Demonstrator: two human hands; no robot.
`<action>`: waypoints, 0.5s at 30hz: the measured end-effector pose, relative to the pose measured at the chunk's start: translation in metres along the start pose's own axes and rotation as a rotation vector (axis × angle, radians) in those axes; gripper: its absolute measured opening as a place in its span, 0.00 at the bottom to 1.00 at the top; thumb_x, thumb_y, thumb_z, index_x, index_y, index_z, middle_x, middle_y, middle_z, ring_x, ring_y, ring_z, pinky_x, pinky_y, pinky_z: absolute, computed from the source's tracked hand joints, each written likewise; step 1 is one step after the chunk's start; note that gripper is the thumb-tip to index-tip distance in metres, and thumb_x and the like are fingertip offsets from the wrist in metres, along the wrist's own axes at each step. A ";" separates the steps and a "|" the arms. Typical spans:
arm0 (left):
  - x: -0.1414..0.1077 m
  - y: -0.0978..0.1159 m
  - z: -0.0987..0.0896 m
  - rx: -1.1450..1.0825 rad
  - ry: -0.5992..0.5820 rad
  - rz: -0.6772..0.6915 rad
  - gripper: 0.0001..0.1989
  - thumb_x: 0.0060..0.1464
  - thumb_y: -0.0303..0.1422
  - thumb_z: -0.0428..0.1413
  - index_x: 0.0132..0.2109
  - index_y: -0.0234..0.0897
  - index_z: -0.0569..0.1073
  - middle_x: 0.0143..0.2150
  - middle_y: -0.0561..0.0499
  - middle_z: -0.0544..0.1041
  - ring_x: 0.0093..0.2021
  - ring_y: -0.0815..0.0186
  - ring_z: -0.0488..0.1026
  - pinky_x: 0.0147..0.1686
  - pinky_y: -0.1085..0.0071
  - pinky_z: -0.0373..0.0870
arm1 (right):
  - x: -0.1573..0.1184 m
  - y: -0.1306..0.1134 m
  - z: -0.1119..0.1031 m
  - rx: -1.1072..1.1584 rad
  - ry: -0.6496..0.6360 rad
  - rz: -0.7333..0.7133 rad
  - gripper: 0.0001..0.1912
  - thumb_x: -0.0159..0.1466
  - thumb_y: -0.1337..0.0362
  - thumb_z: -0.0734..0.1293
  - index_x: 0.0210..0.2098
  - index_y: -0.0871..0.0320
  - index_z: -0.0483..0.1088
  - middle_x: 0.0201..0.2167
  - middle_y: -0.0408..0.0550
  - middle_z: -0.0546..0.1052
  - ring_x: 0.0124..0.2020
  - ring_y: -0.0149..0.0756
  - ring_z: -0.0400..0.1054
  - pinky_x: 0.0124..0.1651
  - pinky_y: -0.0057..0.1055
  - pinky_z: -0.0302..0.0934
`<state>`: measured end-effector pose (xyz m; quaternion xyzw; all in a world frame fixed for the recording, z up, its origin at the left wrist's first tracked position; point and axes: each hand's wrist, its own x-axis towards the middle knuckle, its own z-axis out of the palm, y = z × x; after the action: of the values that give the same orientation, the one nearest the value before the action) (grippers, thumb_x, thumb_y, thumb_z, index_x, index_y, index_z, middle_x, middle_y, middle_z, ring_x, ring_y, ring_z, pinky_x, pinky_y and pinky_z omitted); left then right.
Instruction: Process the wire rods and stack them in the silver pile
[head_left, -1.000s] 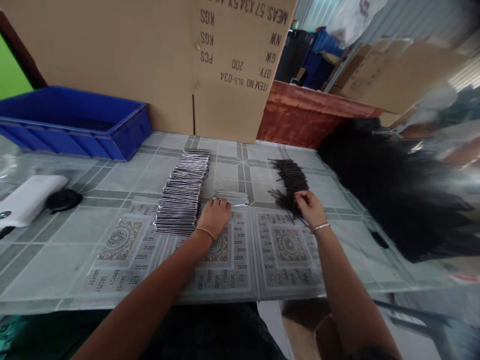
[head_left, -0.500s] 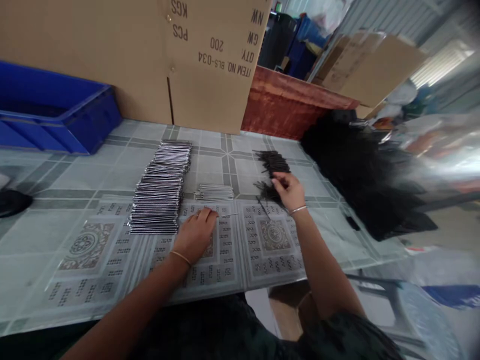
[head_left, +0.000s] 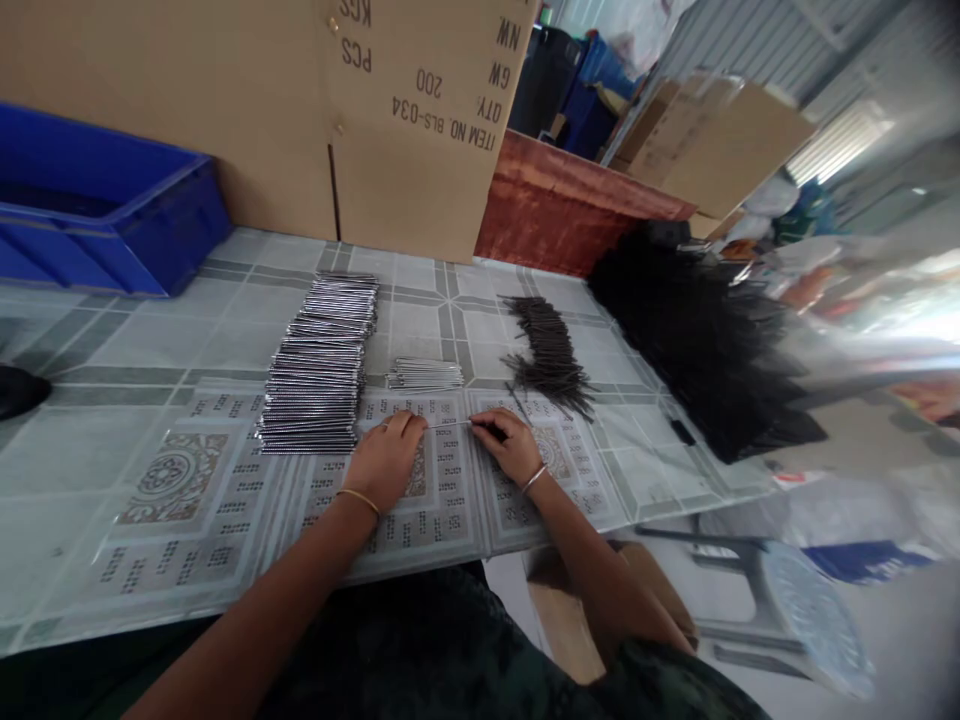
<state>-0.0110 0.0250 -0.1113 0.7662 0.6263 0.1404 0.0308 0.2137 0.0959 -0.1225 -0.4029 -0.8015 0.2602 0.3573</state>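
Note:
My left hand is closed round a thin metal rod, which sticks out to the right above the patterned mat. At the rod's free end, my right hand pinches what looks like a thin black stick, mostly hidden by the fingers. A long stack of silvery rods lies to the left of my hands. Just beyond them is a smaller bundle of thin metal rods. A pile of thin black sticks lies behind my right hand.
A blue plastic bin stands at the back left. Large cardboard walls off the table's far side. Black material is heaped along the right edge. A stool stands at the lower right.
My right hand has left the black pile and moved left and toward me, to the end of the rod. The left hand still grips the rod in about the same place.

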 end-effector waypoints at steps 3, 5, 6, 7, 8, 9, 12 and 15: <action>-0.001 0.001 -0.002 0.001 -0.021 0.012 0.17 0.62 0.25 0.43 0.53 0.34 0.71 0.51 0.41 0.73 0.48 0.57 0.72 0.49 0.60 0.70 | -0.001 -0.001 0.000 0.007 0.025 0.014 0.07 0.65 0.61 0.67 0.40 0.55 0.76 0.36 0.48 0.79 0.40 0.36 0.72 0.47 0.35 0.68; -0.001 0.002 -0.004 0.001 -0.031 0.009 0.17 0.62 0.24 0.43 0.53 0.35 0.71 0.52 0.41 0.73 0.48 0.57 0.72 0.49 0.60 0.70 | -0.001 -0.001 0.001 0.010 0.020 0.007 0.08 0.65 0.61 0.67 0.40 0.55 0.76 0.36 0.48 0.79 0.40 0.36 0.72 0.48 0.35 0.68; -0.001 0.002 -0.004 -0.002 -0.035 0.008 0.17 0.62 0.24 0.43 0.53 0.35 0.71 0.52 0.41 0.73 0.48 0.57 0.72 0.49 0.60 0.70 | -0.001 -0.001 0.001 0.010 0.011 0.001 0.08 0.65 0.61 0.67 0.40 0.55 0.76 0.37 0.49 0.79 0.41 0.36 0.72 0.48 0.35 0.68; 0.000 0.002 -0.005 -0.007 -0.036 0.004 0.17 0.62 0.24 0.44 0.53 0.35 0.71 0.51 0.41 0.73 0.48 0.57 0.72 0.49 0.60 0.70 | -0.001 -0.002 0.001 0.010 0.003 -0.005 0.08 0.65 0.61 0.67 0.40 0.55 0.76 0.37 0.49 0.79 0.41 0.36 0.72 0.48 0.35 0.68; 0.000 0.002 -0.006 -0.015 -0.039 0.004 0.17 0.62 0.24 0.44 0.53 0.35 0.71 0.51 0.41 0.73 0.48 0.57 0.72 0.49 0.59 0.71 | -0.001 -0.002 0.000 0.009 -0.005 -0.010 0.07 0.65 0.62 0.67 0.40 0.55 0.76 0.37 0.49 0.79 0.41 0.37 0.72 0.48 0.36 0.68; 0.000 0.003 -0.006 -0.021 -0.043 0.003 0.17 0.62 0.24 0.44 0.52 0.35 0.72 0.51 0.41 0.73 0.48 0.57 0.72 0.49 0.59 0.71 | -0.001 -0.002 0.000 0.010 -0.011 -0.013 0.07 0.65 0.62 0.67 0.40 0.55 0.76 0.37 0.49 0.79 0.41 0.37 0.72 0.48 0.36 0.68; 0.001 0.003 -0.008 -0.017 -0.069 0.003 0.17 0.62 0.24 0.44 0.53 0.35 0.71 0.52 0.41 0.73 0.50 0.57 0.72 0.50 0.59 0.71 | 0.000 -0.001 0.000 0.023 -0.014 -0.028 0.07 0.65 0.62 0.67 0.40 0.55 0.77 0.37 0.49 0.79 0.41 0.37 0.73 0.47 0.36 0.68; 0.001 0.005 -0.010 -0.001 -0.093 -0.003 0.16 0.63 0.25 0.44 0.53 0.35 0.71 0.53 0.42 0.72 0.51 0.57 0.71 0.52 0.59 0.70 | -0.001 0.000 0.001 0.043 -0.004 -0.060 0.07 0.65 0.62 0.67 0.41 0.54 0.77 0.36 0.48 0.78 0.40 0.37 0.73 0.46 0.35 0.68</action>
<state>-0.0090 0.0237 -0.1006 0.7711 0.6252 0.1048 0.0604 0.2131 0.0951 -0.1231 -0.3702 -0.8083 0.2673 0.3718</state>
